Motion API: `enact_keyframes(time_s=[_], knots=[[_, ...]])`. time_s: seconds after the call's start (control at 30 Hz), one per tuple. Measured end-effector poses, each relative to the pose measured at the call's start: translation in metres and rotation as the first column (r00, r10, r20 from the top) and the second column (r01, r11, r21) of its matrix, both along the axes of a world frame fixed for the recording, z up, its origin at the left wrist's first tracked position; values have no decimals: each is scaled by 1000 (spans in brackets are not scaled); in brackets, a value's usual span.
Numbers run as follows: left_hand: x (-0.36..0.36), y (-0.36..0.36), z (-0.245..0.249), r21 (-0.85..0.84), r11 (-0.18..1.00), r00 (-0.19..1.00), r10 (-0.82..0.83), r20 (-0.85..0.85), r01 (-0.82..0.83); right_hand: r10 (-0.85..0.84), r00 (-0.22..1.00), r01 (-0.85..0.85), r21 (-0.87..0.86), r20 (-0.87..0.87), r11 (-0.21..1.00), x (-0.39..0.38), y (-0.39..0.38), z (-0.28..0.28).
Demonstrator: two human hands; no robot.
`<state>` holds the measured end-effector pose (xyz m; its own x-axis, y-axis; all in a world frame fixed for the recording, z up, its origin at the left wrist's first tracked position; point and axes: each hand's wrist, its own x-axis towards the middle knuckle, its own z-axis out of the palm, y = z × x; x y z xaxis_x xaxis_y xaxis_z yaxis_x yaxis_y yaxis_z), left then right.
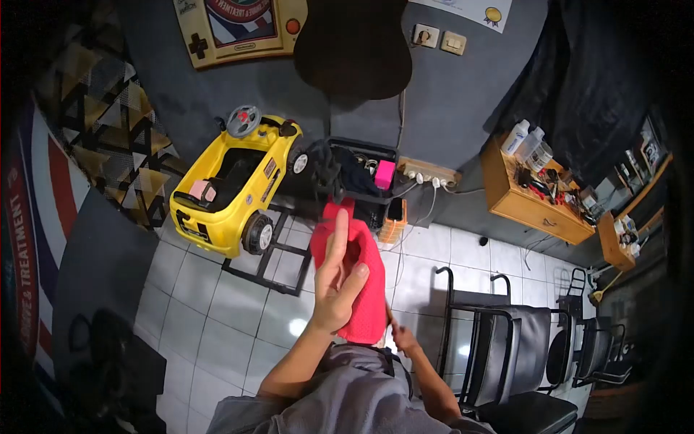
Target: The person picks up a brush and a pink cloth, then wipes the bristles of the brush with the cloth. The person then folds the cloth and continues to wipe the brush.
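A red textured cloth [367, 293] hangs in front of my body, held in my left hand [336, 293]. The index finger points up along the cloth, and the thumb presses across its near face; the other fingers are hidden. Lower and to the right, my right hand [405, 341] is by my waist with its fingers curled in. A thin brownish strip [390, 315] shows at its fingertips, partly behind the cloth's edge, and I cannot tell what it is.
A yellow ride-on toy car [242, 181] stands on a black metal frame [278, 278] at left. Ahead is a black trolley [365, 148] with a pink box [384, 174]. Black chairs [517, 347] stand at right, below a wooden wall drawer [538, 217] with bottles and tools.
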<state>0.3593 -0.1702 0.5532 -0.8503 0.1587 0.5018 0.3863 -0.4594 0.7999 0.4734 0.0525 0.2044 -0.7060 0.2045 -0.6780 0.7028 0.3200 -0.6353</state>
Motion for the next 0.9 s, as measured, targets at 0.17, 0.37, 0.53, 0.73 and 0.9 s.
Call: enact_keyframes(time_s=[0.17, 0.37, 0.53, 0.73, 0.9], knots=[[4, 23, -13, -292, 935, 979, 195, -58, -203, -413, 896, 168, -739, -161, 652, -37, -41, 214], [0, 38, 1, -332, 909, 967, 249, -51, -252, -101, 891, -137, -474, -442, 870, -37, -85, 224], [-13, 30, 11, -131, 965, 972, 218, -90, -229, 723, 514, -541, 479, -462, 691, -25, -63, 9], [-16, 4, 16, 28, 972, 967, 231, 110, -235, 711, 667, -744, 249, 223, 620, 37, 5, -83], [-9, 2, 1, -104, 936, 939, 341, 37, -336, 355, 934, -339, 425, 44, 839, 18, 14, -88]])
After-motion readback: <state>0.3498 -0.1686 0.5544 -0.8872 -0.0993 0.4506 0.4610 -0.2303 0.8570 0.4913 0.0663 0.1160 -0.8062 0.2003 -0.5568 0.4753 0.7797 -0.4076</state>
